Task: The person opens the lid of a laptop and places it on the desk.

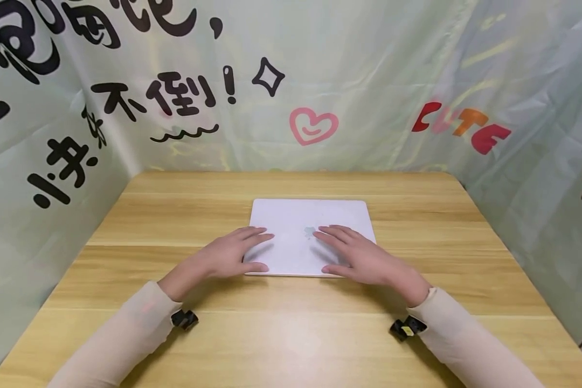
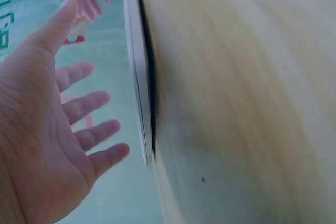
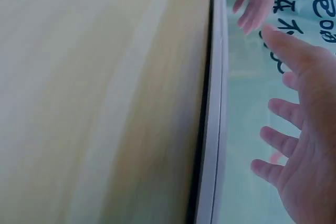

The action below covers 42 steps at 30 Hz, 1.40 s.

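Observation:
A closed, pale silver laptop point(image 1: 291, 215) lies flat on the wooden table, a faint small mark near the middle of its lid. From the side, the left wrist view shows its thin edge point(image 2: 137, 61) with a seam along it. My left hand point(image 1: 233, 253) hovers over the laptop's left side, fingers spread and relaxed, holding nothing. Over the right half hovers my right hand point(image 1: 361, 253), its fingers likewise apart and pointing inward. Both wrist views show a gap between the palms and the lid; the right wrist view shows the right hand point(image 3: 310, 129) beside the laptop edge point(image 3: 215, 103).
The wooden tabletop point(image 1: 291, 334) extends around the laptop on every side. Behind it and along both sides hangs a pale green cloth point(image 1: 368, 64) with black writing, a pink heart and coloured letters. Small black devices point(image 1: 184, 319) sit at both sleeve cuffs.

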Motion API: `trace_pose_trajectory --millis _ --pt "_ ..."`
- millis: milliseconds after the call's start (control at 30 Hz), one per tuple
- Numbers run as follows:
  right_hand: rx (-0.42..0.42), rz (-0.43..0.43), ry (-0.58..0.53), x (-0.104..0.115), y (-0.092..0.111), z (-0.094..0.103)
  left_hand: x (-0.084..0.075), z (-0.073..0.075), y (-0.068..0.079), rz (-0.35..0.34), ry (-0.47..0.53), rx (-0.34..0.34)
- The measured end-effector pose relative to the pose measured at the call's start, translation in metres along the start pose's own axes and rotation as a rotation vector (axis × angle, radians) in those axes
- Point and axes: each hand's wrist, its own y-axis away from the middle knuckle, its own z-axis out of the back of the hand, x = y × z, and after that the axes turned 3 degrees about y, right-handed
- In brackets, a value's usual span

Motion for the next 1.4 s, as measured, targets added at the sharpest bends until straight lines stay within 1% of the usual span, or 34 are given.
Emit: trace_pose_trajectory --millis 167,233,333,433,567,667,767,900,1067,1167,1267,1400 --pt "-0.013 0.035 -0.057 0.006 -0.015 -0.004 0.009 0.000 0.004 0.086 0.131 0.002" --pt "-0.014 0.048 -0.075 0.007 -0.019 -0.005 0.012 -0.001 0.005 0.103 0.172 0.006" --pt "-0.011 0.050 -0.092 0.008 -0.024 -0.008 0.016 -0.002 0.006 0.109 0.200 -0.004" --pt "0.005 0.034 -0.113 0.009 -0.027 -0.010 0.020 -0.004 0.008 0.110 0.224 -0.013" --pt "0.055 0.007 -0.139 0.009 -0.028 -0.015 0.027 -0.009 0.011 0.124 0.277 -0.017" --pt "0.083 0.014 -0.151 0.009 -0.028 -0.017 0.032 -0.013 0.013 0.136 0.328 -0.032" --pt "0.089 0.037 -0.136 0.010 -0.028 -0.019 0.035 -0.017 0.014 0.145 0.369 -0.053" --pt "0.068 0.076 -0.085 0.010 -0.028 -0.022 0.036 -0.021 0.014 0.171 0.381 -0.062" --pt "0.027 0.125 -0.041 0.010 -0.028 -0.024 0.036 -0.024 0.019 0.207 0.359 -0.060" --pt "0.011 0.145 -0.023 0.010 -0.028 -0.025 0.037 -0.025 0.023 0.208 0.340 -0.054" --pt "0.014 0.151 -0.004 0.010 -0.028 -0.026 0.037 -0.024 0.027 0.198 0.336 -0.052" --pt "0.049 0.155 0.026 0.012 -0.028 -0.026 0.034 -0.024 0.031 0.198 0.347 -0.049"
